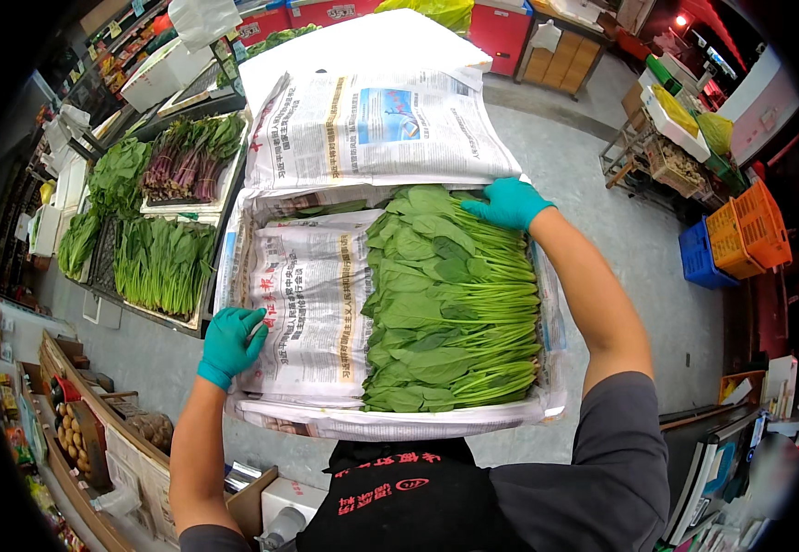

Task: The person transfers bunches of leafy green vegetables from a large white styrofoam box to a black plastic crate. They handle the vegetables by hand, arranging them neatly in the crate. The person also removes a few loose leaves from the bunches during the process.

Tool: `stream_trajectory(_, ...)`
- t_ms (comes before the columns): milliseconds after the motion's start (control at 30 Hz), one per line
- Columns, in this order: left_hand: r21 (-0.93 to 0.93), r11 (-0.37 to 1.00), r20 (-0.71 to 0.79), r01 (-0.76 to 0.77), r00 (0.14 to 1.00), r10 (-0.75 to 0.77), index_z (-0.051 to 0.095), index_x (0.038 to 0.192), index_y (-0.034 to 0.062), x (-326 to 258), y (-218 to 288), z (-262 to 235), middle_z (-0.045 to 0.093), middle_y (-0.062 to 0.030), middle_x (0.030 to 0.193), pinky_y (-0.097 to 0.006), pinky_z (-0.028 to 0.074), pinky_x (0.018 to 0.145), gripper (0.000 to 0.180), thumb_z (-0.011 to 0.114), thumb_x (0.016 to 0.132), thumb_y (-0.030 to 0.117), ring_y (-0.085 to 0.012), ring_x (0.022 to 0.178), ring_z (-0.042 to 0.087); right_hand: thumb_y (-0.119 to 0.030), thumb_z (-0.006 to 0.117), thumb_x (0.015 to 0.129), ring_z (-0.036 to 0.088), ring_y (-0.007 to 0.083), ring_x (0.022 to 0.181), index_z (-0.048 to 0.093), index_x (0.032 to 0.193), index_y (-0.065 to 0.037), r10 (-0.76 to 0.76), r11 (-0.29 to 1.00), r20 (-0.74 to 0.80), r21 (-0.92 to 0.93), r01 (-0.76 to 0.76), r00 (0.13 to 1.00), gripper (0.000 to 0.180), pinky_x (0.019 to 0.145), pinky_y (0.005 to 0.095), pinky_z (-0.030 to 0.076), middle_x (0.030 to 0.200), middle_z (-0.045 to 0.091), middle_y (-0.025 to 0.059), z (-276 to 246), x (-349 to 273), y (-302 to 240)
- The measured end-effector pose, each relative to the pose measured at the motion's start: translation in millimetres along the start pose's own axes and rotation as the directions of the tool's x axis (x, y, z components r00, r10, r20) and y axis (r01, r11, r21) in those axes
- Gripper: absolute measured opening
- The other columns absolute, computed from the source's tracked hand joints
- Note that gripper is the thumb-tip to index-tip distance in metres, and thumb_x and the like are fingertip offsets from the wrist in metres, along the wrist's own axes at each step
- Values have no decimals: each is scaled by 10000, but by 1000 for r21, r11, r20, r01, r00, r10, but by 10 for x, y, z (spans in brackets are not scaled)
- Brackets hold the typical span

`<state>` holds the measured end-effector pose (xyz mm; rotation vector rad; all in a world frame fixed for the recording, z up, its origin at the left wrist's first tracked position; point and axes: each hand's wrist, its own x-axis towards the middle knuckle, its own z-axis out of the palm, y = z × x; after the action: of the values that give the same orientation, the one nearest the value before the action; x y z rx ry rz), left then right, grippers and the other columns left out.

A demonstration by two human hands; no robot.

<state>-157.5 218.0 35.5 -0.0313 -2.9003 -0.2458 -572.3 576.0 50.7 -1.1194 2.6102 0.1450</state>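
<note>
A white foam box (554, 391) lined with newspaper stands before me. Its right half holds leafy greens (427, 304), laid with leaves to the left and pale stems to the right. A folded newspaper sheet (312, 313) covers the left half. My left hand (234, 342), in a teal glove, is closed at the sheet's left edge by the box rim, thumb toward the paper. My right hand (510, 204), gloved alike, lies at the far right corner with fingers stretched over the stems; its underside is hidden. Another newspaper sheet (326, 129) drapes over the far side.
At the left, crates hold green bunches (165, 262) and purple-stemmed greens (192, 166). Orange crates (747, 230) and a blue crate (701, 253) stand on the floor at the right. A wooden shelf with potatoes (73, 432) is at the lower left.
</note>
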Motion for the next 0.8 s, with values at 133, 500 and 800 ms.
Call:
stream_trajectory(133, 56, 998, 33, 12, 999, -13, 681, 1009, 52, -33, 7, -14, 658, -115, 892, -405, 475, 777, 265, 674, 804, 220, -309, 815, 596, -717, 430, 840, 625, 372, 998, 650, 1153, -52, -14, 994, 60, 111, 7, 998, 767, 893, 429, 477, 1089, 648, 225, -155, -20, -111)
stream_trajectory(500, 48, 999, 34, -2, 999, 0, 669, 1013, 46, 22, 12, -44, 654, -114, 914, -407, 474, 781, 280, 677, 792, 217, -306, 827, 597, -860, 478, 679, 540, 340, 1181, 610, 1227, -18, -10, 985, 423, 162, -64, 906, 1013, 1017, 399, 394, 1279, 571, 207, -356, 11, -103)
stream_trajectory(800, 59, 998, 43, 24, 999, -27, 667, 1018, 48, 56, 22, -32, 655, -110, 938, -411, 480, 798, 288, 687, 784, 215, -304, 855, 603, -537, 830, 604, 345, 365, 1356, 57, 1503, -19, -269, 943, 213, 259, 212, 939, 1294, 1108, 383, 308, 1471, 307, 278, -135, -384, 28)
